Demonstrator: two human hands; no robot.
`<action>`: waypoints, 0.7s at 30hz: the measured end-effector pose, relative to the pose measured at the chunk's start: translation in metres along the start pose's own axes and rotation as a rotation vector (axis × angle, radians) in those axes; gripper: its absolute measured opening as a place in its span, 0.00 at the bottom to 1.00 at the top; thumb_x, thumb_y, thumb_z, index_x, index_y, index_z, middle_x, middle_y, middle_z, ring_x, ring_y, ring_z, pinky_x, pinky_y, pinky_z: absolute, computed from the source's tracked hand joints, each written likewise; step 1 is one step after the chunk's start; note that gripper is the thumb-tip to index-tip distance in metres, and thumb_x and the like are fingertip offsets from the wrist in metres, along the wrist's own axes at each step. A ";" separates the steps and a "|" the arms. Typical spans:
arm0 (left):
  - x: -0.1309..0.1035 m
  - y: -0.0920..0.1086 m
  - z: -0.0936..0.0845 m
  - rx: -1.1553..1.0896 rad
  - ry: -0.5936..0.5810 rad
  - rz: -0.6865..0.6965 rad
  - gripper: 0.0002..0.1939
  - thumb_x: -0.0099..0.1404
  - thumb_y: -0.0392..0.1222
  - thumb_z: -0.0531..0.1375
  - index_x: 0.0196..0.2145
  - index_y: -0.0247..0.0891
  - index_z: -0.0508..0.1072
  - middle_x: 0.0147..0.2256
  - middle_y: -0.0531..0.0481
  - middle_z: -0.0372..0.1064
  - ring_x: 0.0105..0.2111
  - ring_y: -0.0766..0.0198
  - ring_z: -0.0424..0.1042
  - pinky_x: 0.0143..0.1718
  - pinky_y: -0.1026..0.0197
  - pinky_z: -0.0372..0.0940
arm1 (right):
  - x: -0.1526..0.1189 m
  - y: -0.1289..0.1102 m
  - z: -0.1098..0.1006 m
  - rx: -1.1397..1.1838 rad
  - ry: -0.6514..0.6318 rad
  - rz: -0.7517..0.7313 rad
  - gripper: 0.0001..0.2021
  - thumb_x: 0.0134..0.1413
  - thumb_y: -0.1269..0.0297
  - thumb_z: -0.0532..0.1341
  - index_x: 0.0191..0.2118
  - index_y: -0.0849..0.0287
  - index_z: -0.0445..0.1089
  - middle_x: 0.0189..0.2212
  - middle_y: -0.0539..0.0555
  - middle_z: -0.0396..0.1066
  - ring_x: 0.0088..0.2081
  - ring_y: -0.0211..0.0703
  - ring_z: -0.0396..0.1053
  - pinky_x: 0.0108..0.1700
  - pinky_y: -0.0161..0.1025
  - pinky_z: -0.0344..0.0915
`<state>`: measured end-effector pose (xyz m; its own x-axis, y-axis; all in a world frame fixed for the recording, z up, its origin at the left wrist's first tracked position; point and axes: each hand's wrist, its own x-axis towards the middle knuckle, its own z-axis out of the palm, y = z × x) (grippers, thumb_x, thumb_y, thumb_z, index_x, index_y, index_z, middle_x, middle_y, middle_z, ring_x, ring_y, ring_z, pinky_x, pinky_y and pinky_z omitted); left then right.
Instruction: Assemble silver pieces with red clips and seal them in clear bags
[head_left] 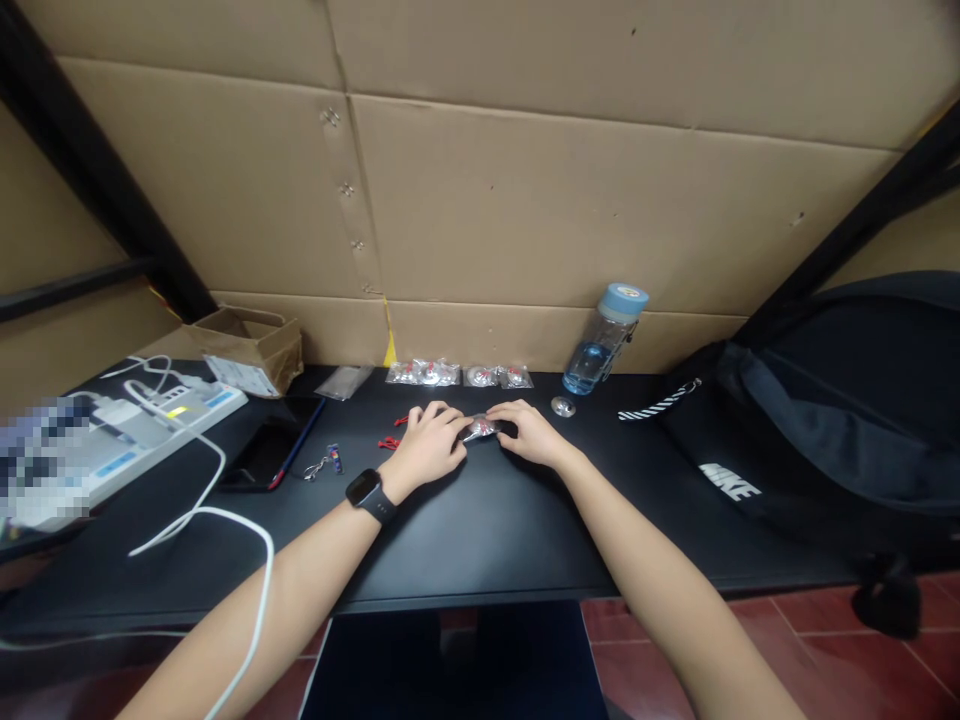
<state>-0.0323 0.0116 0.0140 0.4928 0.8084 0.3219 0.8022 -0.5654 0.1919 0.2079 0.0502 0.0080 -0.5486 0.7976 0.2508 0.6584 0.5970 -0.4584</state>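
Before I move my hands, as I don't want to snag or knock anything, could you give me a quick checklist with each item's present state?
1. Left grip at the shiny packet's left end: ok.
2. Right grip at its right end: ok.
3. Left forearm clear of the white cable: not ok; in this view the cable crosses in front of it.
4. Water bottle capped and apart from the right grip: ok.
5. Shiny packet sealed: cannot tell; its ends are hidden.

Mod. bright; soft glare on tabletop (480, 535); pixelated patch far L; edges distorted.
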 end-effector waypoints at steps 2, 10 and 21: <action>0.000 0.000 -0.002 -0.007 0.000 0.002 0.19 0.66 0.39 0.58 0.55 0.45 0.73 0.52 0.45 0.73 0.54 0.46 0.61 0.49 0.45 0.54 | 0.001 0.001 0.001 0.011 0.014 0.002 0.17 0.57 0.71 0.65 0.52 0.52 0.76 0.53 0.55 0.76 0.53 0.52 0.69 0.57 0.51 0.62; -0.002 0.001 -0.001 0.012 0.027 0.004 0.15 0.70 0.43 0.59 0.53 0.46 0.72 0.52 0.46 0.73 0.54 0.48 0.62 0.47 0.47 0.53 | 0.002 0.002 0.003 0.001 0.050 0.006 0.10 0.61 0.66 0.66 0.48 0.50 0.76 0.47 0.52 0.79 0.48 0.48 0.71 0.54 0.47 0.62; 0.005 -0.005 0.007 -0.078 0.097 -0.122 0.08 0.74 0.39 0.55 0.47 0.46 0.73 0.43 0.48 0.78 0.50 0.51 0.67 0.47 0.49 0.49 | 0.003 -0.012 -0.002 0.021 0.074 0.100 0.09 0.69 0.60 0.57 0.44 0.52 0.75 0.43 0.52 0.79 0.45 0.48 0.71 0.51 0.45 0.58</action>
<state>-0.0322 0.0195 0.0083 0.3554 0.8544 0.3790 0.8234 -0.4781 0.3056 0.1995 0.0457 0.0158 -0.4405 0.8577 0.2652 0.6963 0.5129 -0.5021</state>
